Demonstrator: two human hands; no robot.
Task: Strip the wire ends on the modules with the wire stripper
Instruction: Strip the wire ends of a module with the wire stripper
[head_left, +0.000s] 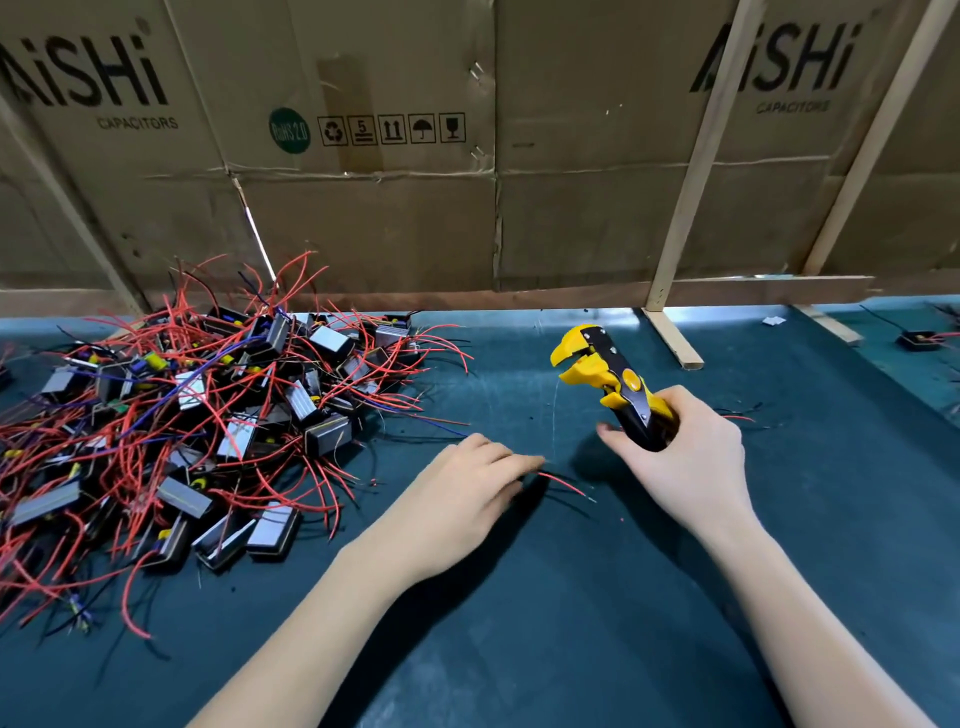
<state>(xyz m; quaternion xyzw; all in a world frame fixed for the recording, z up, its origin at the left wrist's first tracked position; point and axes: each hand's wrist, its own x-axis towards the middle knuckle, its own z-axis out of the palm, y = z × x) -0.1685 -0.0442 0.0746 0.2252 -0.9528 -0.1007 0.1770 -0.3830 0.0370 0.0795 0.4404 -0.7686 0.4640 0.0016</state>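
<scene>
Pointing up-left — wire stripper (610, 379) in right hand (691, 457)

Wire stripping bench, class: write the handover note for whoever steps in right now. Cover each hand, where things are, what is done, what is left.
Right hand grips the wire stripper by its handles, head raised above the green mat; jaws open, nothing in them.
Left hand lies over a module on the mat, mostly hiding it; its red wire and black leads stick out towards the stripper.
Pile of modules sits to the left; one lone module lies far right.
Done: cannot tell how many are stripped.
Left: feed this wire into the stripper, then likely the pile.
</scene>
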